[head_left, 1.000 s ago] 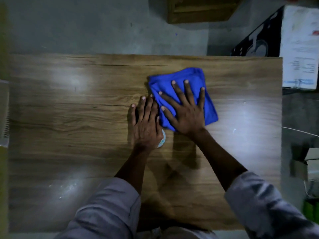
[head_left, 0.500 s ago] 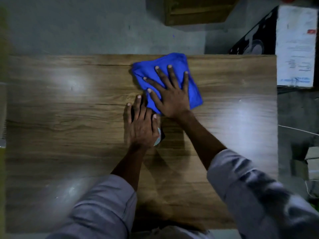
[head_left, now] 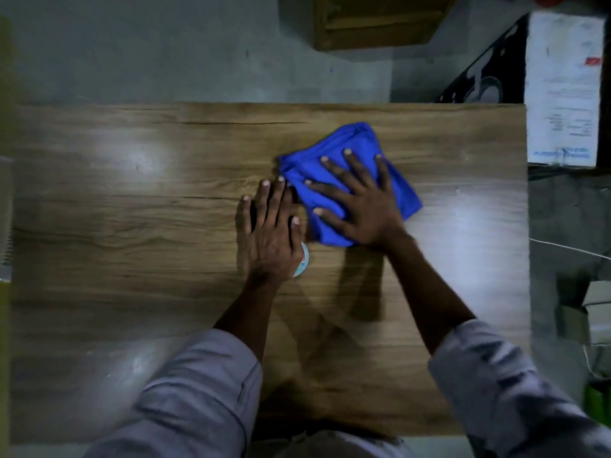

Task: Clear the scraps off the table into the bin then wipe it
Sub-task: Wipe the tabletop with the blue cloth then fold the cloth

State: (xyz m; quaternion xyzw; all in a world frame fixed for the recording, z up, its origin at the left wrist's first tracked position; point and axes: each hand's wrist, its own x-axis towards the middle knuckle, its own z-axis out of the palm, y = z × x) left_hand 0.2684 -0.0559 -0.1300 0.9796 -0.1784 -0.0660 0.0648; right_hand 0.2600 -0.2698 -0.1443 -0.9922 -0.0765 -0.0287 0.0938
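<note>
A folded blue cloth (head_left: 350, 140) lies on the wooden table (head_left: 132, 226), right of its middle. My right hand (head_left: 360, 200) presses flat on the cloth with fingers spread and straight. Just to its left, my left hand (head_left: 271, 233) rests palm down on the table, fingers straight. A small round light-blue sticker or disc (head_left: 302, 261) peeks out from under the left palm's right edge; most of it is hidden. No scraps show on the tabletop.
A white and black box (head_left: 562, 90) stands past the table's right far corner. A wooden piece of furniture (head_left: 373, 21) sits on the grey floor beyond the far edge. A white cable (head_left: 568, 247) and cardboard lie on the right.
My right hand has dragged the blue cloth back from the far edge toward me and slightly right. My left hand has stayed in place on the table.
</note>
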